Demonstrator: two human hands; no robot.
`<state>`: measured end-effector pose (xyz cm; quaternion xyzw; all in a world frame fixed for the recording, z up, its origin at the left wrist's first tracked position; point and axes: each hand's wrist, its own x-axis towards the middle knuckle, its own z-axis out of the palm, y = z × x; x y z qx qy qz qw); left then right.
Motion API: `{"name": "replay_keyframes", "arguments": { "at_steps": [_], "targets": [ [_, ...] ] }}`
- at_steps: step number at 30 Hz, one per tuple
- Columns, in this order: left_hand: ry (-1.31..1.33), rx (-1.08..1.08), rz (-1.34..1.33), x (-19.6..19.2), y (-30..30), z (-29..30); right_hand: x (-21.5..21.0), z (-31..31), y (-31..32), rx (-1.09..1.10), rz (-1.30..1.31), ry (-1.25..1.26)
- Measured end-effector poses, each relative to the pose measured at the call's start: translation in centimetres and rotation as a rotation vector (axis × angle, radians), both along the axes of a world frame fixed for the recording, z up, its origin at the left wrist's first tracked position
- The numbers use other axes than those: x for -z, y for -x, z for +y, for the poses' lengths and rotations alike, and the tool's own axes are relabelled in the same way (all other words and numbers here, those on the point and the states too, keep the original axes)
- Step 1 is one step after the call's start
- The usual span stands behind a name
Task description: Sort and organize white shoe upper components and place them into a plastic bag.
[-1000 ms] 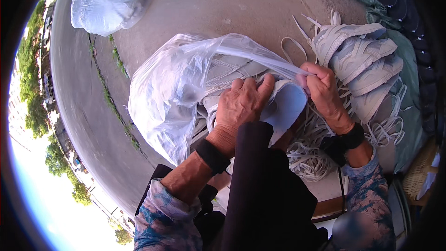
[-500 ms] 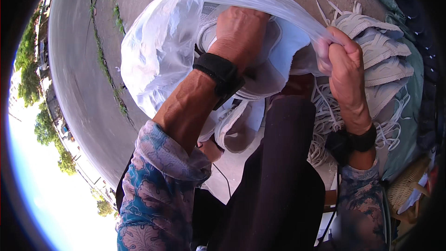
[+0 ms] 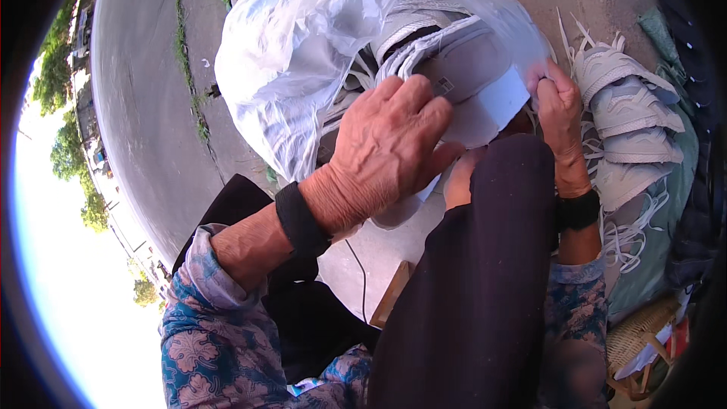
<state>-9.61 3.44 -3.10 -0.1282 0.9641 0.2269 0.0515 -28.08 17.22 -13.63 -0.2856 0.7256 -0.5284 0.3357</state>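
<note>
While the translucent white plastic bag (image 3: 303,68) fills the upper centre of the frame, thin and crinkled film with its mouth facing down-right, a stack of pale grey shoe uppers (image 3: 447,60) sits inside it, soft fabric with stitched bands. A small dark rectangular label with white marks shows on the top upper, mid-frame. Flat white insole-shaped sheet (image 3: 496,102) pokes out at the bag mouth.

Left hand (image 3: 390,148), centre frame: fingers spread and curled over the stack at the mouth, palm down, pressing on it; black wristband (image 3: 301,220) at the wrist. Right hand (image 3: 559,117), right of centre: closed in a pinch on the bag's edge, also wearing a black band.

Further right, a loose pile of matching grey uppers (image 3: 625,121) with white laces (image 3: 632,238) trailing, lying on green cloth (image 3: 666,257). Woven basket (image 3: 644,341) at lower right. Dark trouser leg (image 3: 477,288) across lower centre, floral blue sleeves (image 3: 219,341) at the bottom. Grey concrete pavement (image 3: 144,91) at upper left, weeds in its cracks.
</note>
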Motion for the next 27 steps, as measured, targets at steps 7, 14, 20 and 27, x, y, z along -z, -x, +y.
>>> {"name": "replay_keyframes", "arguments": {
  "at_steps": [7,14,20,27],
  "targets": [
    [-0.081,-0.363,-0.413,6.3,-10.6,4.1,0.8,-0.1,0.3,0.003,-0.034,-0.105],
    [-0.109,-0.261,-0.490,6.4,-7.9,4.3,-4.9,0.3,-2.3,-0.057,0.825,0.107],
    [-0.050,-0.236,-0.456,6.2,-7.6,3.5,-0.8,-3.4,-10.3,-0.566,0.574,-0.270],
    [-0.054,-0.232,-0.425,6.0,-7.2,2.9,0.1,-3.0,-8.1,-0.519,0.285,-0.123]
  ]
}}
